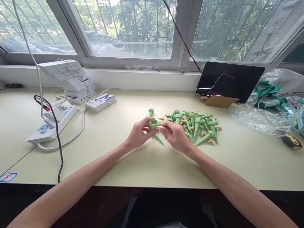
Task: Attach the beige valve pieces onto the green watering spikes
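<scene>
- Table (142,164): pale green top, both forearms reach in from the near edge.
- L hand (139,134): closed round a green spike (159,139), thumb + fingers on its cup end.
- Spike is at table centre, between the two hands. Long axis runs diagonal: open cup up and toward L hand, tip down and toward the person, under the R hand.
- R hand (176,136): narrow pinch on a small tan peg (159,127), held touching the spike's side just below the cup. Both hands equally near.
- Pile of spikes (197,126) w/ more tan pegs: just behind and right of R hand, nearer R than L.
- Lone green cap (151,111): upright, just beyond L hand.
- Far left: power strip (53,122), stack of white boxes (68,79).
- Far right: plastic bags (258,118), dark tablet (230,81) propped by the window.
</scene>
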Tool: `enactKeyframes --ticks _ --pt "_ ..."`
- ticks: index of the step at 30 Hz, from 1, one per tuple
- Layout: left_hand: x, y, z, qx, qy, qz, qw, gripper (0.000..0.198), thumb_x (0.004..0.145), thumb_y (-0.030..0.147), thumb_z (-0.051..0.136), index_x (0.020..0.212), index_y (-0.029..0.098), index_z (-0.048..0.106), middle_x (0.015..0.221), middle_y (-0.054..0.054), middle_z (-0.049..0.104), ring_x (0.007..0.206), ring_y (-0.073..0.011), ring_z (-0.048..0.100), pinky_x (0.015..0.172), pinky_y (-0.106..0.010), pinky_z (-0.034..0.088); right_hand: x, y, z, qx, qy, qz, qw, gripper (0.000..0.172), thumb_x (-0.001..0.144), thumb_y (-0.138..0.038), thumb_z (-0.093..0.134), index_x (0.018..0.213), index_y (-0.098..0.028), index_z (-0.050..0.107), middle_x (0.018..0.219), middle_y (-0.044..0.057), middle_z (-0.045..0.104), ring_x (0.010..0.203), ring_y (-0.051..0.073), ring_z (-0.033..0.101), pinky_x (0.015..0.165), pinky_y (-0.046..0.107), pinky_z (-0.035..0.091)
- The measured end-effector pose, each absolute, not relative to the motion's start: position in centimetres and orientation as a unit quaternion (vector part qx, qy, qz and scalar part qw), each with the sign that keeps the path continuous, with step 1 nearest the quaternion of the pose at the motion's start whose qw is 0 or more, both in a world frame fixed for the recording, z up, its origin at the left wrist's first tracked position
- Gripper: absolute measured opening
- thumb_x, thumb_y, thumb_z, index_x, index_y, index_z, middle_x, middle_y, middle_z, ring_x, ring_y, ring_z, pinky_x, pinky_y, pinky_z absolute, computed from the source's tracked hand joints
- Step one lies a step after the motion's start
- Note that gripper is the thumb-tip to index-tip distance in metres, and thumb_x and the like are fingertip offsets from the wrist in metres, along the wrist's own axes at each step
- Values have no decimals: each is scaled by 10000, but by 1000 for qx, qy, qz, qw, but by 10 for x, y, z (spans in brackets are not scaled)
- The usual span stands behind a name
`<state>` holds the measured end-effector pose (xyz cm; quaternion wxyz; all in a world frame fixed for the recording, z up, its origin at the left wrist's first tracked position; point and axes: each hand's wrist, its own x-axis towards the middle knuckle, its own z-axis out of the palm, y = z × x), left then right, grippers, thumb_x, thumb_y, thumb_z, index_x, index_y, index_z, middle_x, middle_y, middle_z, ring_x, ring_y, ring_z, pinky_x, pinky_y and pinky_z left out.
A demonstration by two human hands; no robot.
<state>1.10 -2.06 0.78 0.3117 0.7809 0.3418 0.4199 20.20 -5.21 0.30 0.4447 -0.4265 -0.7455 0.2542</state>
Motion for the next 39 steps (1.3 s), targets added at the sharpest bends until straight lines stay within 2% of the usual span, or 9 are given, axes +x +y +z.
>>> enactKeyframes --ticks 12,17,20,22,31,39 --pt "10 -21 9 760 326 418 377 278 828 332 725 1021 184 589 738 21 594 611 -88 536 607 -239 556 202 -53 4 -418 -755 240 445 278 1000 -313 446 762 -199 533 603 -24 498 530 115 405 560 253 348" --pt "10 -21 13 716 337 392 469 315 825 377 738 1031 177 609 708 4 598 508 -77 492 429 -196 426 201 -52 2 -426 -738 240 465 223 989 -352 488 876 -195 598 756 23 625 624 132 523 579 251 395" --pt "9 -19 15 697 341 376 506 333 809 395 754 1023 180 617 727 -7 614 493 -78 497 423 -205 420 200 -51 1 -431 -735 228 471 166 965 -349 540 964 -197 608 886 52 675 705 152 589 601 258 430" --pt "9 -19 15 690 341 369 522 342 803 396 761 1028 180 621 744 -15 626 500 -83 511 426 -210 424 201 -50 0 -434 -735 225 471 146 959 -333 552 972 -198 606 904 57 682 720 158 604 612 265 445" --pt "9 -19 14 674 344 361 544 374 792 392 773 1060 180 621 727 -21 635 489 -87 512 404 -210 391 201 -50 -1 -432 -735 238 465 122 961 -287 535 898 -198 590 843 49 681 709 163 602 622 269 439" --pt "9 -19 15 677 350 364 536 371 772 375 790 1038 175 626 715 -18 649 492 -89 517 402 -205 378 201 -50 1 -434 -745 222 456 147 956 -274 523 839 -202 575 739 16 628 617 137 510 596 253 383"
